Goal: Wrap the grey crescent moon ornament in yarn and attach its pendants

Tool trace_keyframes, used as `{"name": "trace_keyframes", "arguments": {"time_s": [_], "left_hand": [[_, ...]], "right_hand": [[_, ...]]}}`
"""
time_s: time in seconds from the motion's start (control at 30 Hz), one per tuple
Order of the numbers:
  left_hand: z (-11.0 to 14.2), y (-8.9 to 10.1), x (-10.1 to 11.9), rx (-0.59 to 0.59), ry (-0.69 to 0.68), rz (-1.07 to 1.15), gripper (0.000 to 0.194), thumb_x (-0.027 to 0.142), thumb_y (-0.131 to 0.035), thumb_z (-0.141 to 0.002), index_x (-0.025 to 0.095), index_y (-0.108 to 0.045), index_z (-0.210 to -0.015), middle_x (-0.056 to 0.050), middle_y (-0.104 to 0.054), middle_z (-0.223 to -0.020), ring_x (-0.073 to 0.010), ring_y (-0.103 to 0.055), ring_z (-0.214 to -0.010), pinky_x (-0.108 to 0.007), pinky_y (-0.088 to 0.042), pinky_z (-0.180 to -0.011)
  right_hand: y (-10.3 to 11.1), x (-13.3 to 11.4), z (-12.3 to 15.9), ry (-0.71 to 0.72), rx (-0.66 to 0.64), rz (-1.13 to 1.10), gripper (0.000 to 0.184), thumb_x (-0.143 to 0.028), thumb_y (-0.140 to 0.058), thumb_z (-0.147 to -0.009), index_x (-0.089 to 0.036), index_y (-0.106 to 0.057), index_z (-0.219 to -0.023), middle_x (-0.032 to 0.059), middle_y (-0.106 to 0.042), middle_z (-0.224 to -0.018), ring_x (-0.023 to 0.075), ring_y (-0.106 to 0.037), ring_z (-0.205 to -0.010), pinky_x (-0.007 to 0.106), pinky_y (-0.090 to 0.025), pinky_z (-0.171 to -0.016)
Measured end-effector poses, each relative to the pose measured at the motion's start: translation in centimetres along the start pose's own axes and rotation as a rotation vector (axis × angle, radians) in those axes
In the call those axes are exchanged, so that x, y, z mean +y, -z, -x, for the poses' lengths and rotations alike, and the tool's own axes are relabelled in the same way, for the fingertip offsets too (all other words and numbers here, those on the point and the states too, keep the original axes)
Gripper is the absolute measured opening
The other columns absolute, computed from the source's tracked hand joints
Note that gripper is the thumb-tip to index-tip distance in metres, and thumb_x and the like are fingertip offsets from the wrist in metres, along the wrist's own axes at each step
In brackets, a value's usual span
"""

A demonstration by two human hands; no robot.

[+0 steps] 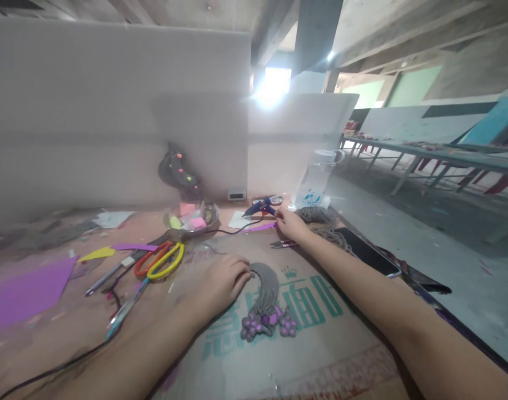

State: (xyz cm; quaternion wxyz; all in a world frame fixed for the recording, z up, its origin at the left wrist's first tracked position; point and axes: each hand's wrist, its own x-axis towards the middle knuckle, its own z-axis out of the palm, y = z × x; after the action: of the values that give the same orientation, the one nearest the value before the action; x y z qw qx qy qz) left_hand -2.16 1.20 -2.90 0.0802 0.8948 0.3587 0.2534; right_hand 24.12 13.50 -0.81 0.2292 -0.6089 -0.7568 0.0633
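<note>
My right hand [291, 225] reaches to the back of the table, its fingers closed around the handle of a dark blue glue gun [258, 208]. The gun's nozzle points left over a small white sheet [239, 220]. Palm down, my left hand [228, 278] has its curled fingers at the upper tip of a grey crescent-shaped ornament [270, 280]. That ornament lies flat on printed cardboard [312, 344], with grey and purple flowers along its lower end. My left fingertips are partly hidden.
Left of my hands lie scissors [166, 261], a craft knife [108, 275] and purple foam sheet [29, 291]. A clear bowl [191, 230] holds coloured pieces. At right are grey yarn [314, 215], a phone [366, 253] and a water bottle [316, 180]. A black cord [66, 361] crosses the front left.
</note>
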Motion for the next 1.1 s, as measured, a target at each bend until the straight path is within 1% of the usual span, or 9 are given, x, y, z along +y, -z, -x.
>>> {"name": "trace_keyframes", "arguments": {"time_s": [0.17,0.3,0.43,0.57,0.73,0.83,0.9,1.0,1.1], "left_hand": [[0.0,0.1,-0.2,-0.038,0.014,0.009,0.022,0.029,-0.046,-0.098,0.020,-0.065,-0.090,-0.008,-0.069,-0.110,-0.0227,-0.062,-0.104,-0.040,-0.048,-0.093],[0.0,0.1,-0.3,-0.043,0.007,0.023,0.023,0.029,-0.045,-0.098,0.020,-0.064,-0.090,-0.008,-0.069,-0.109,-0.0227,-0.062,-0.103,-0.040,-0.048,-0.092],[0.3,-0.1,-0.5,-0.028,-0.009,0.024,0.023,0.029,-0.044,-0.098,0.022,-0.064,-0.091,-0.008,-0.068,-0.111,-0.0230,-0.062,-0.105,-0.040,-0.048,-0.093],[0.3,0.1,-0.2,-0.042,-0.003,0.000,0.022,0.029,-0.044,-0.098,0.021,-0.063,-0.090,-0.008,-0.068,-0.112,-0.0230,-0.061,-0.106,-0.040,-0.048,-0.093],[0.2,0.5,0.7,-0.084,0.013,-0.025,0.023,0.029,-0.044,-0.098,0.020,-0.063,-0.089,-0.008,-0.069,-0.111,-0.0234,-0.062,-0.104,-0.039,-0.049,-0.092],[0.0,0.4,1.4,-0.075,0.025,-0.043,0.022,0.028,-0.045,-0.097,0.020,-0.064,-0.089,-0.009,-0.070,-0.105,-0.0241,-0.063,-0.100,-0.038,-0.050,-0.087],[-0.1,-0.1,2.1,-0.055,0.068,-0.065,0.022,0.027,-0.046,-0.097,0.019,-0.064,-0.088,-0.010,-0.070,-0.101,-0.0249,-0.064,-0.096,-0.039,-0.050,-0.085],[-0.1,-0.9,3.3,-0.011,0.142,-0.092,0.022,0.025,-0.046,-0.096,0.019,-0.064,-0.087,-0.012,-0.069,-0.097,-0.0265,-0.064,-0.093,-0.041,-0.050,-0.083],[-0.2,-1.1,4.1,-0.006,0.159,-0.099,0.020,0.024,-0.046,-0.096,0.020,-0.065,-0.090,-0.011,-0.069,-0.097,-0.0269,-0.064,-0.094,-0.041,-0.049,-0.084]], "right_hand": [[-0.7,0.6,0.0,0.185,-0.122,0.128,0.034,-0.036,-0.058,-0.095,-0.017,-0.058,-0.122,0.0090,-0.061,-0.122,0.0211,-0.062,-0.105,0.043,-0.054,-0.089],[-0.6,0.8,-1.1,0.238,-0.147,0.213,0.035,-0.036,-0.059,-0.094,-0.016,-0.058,-0.124,0.0093,-0.060,-0.124,0.0219,-0.062,-0.106,0.044,-0.054,-0.089],[-0.8,0.4,-1.7,0.225,-0.146,0.273,0.037,-0.036,-0.059,-0.094,-0.016,-0.057,-0.125,0.0095,-0.060,-0.125,0.0220,-0.062,-0.106,0.044,-0.054,-0.089],[-0.9,0.1,-1.7,0.189,-0.156,0.304,0.037,-0.036,-0.059,-0.094,-0.016,-0.057,-0.125,0.0099,-0.060,-0.124,0.0219,-0.062,-0.106,0.043,-0.054,-0.089],[-0.3,0.7,-0.9,0.117,-0.179,0.312,0.037,-0.036,-0.059,-0.094,-0.016,-0.057,-0.124,0.0102,-0.060,-0.124,0.0217,-0.062,-0.105,0.043,-0.054,-0.088],[0.0,1.0,-0.1,0.085,-0.197,0.294,0.036,-0.036,-0.059,-0.094,-0.016,-0.058,-0.124,0.0100,-0.060,-0.123,0.0213,-0.062,-0.104,0.042,-0.054,-0.088],[0.1,1.1,0.2,0.071,-0.201,0.269,0.036,-0.036,-0.059,-0.094,-0.016,-0.058,-0.124,0.0097,-0.060,-0.123,0.0212,-0.062,-0.104,0.042,-0.054,-0.088],[0.1,1.0,0.0,0.028,-0.161,0.220,0.035,-0.036,-0.059,-0.094,-0.017,-0.058,-0.123,0.0095,-0.060,-0.123,0.0211,-0.062,-0.104,0.042,-0.054,-0.088],[0.2,0.8,-0.7,-0.049,-0.060,0.162,0.035,-0.036,-0.058,-0.094,-0.017,-0.058,-0.123,0.0093,-0.060,-0.123,0.0211,-0.062,-0.104,0.043,-0.054,-0.088]]}}
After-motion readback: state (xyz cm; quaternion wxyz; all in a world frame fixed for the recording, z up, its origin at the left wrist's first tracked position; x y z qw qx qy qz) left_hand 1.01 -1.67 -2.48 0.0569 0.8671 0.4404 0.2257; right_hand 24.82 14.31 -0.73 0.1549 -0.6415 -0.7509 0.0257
